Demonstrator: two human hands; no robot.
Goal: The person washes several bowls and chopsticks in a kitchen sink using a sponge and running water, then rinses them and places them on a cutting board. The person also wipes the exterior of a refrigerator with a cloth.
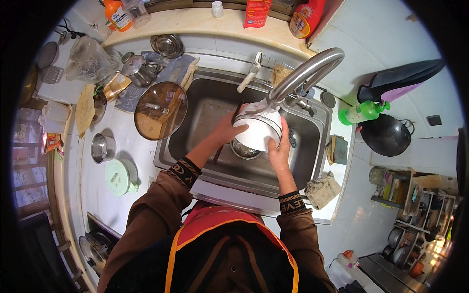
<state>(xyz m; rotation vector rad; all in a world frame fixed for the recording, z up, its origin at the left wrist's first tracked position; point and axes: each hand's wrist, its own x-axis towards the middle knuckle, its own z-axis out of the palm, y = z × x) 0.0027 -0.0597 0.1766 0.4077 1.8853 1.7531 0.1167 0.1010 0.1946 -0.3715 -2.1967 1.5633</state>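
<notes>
Both hands grip a white bowl (256, 136) over the stainless steel sink (198, 121). My left hand (228, 128) has its thumb on the bowl's rim at the left. At the right rim is my right hand (279, 150), thumb over the edge. The curved metal faucet (293, 78) arches above, its spout end close to the bowl's far side. Below the bowl a metal basin (246, 151) shows in part on the sink floor. Dark chopsticks or similar thin sticks (218, 154) show near my left hand. A dark scouring pad (292, 138) lies right of my right hand.
Left of the sink rests a glass lid (161, 111) overlapping its edge, with a steel bowl (99, 148) and a pale green lidded container (118, 177) beyond. A peeler-like white-handled tool (249, 77) lies at the back rim. Right stand a green pump bottle (361, 112) and folded cloth (323, 190).
</notes>
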